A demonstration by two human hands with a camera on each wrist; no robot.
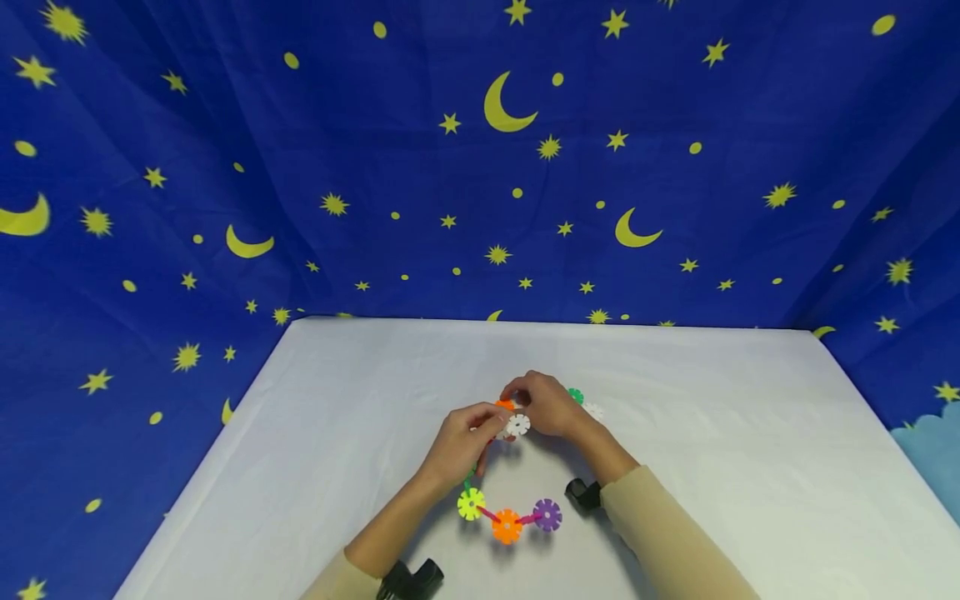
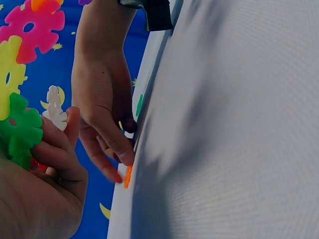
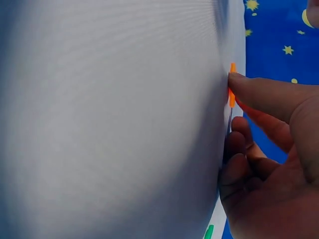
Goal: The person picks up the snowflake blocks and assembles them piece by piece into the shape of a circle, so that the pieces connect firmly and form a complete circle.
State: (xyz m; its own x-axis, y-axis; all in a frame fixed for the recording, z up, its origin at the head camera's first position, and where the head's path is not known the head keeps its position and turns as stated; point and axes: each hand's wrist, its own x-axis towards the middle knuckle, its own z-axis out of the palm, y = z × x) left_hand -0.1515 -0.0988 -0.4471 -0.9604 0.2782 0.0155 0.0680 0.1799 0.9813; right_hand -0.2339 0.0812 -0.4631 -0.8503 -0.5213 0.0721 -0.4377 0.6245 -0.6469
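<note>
Here's the right hand (image 1: 553,407), thumb and forefinger pinched on an orange disc (image 3: 232,85), low against the desk (image 1: 712,417) on the far-edge side of the chain (image 1: 507,527). The disc lies nearly flat, so nails under the rim should serve best: a light nip, then up level, notches left clear of the fingertips.

Over to the left hand (image 1: 457,442)! It's curled round the chain's green disc (image 2: 20,127), a white disc (image 2: 56,109) poking up at its fingertips; whether that one is joined on, I can't tell. The rest of the chain bends toward the near edge, seemingly off the desk. That hand does well to keep quiet: a jerk could swing the loop or work a link loose.

Watch the right wrist, too! Toward the far right corner sit a spare green disc (image 1: 575,396) and its white neighbour (image 1: 593,411), close enough to get knocked by a wide sweep. A short, straight lift looks safest.
</note>
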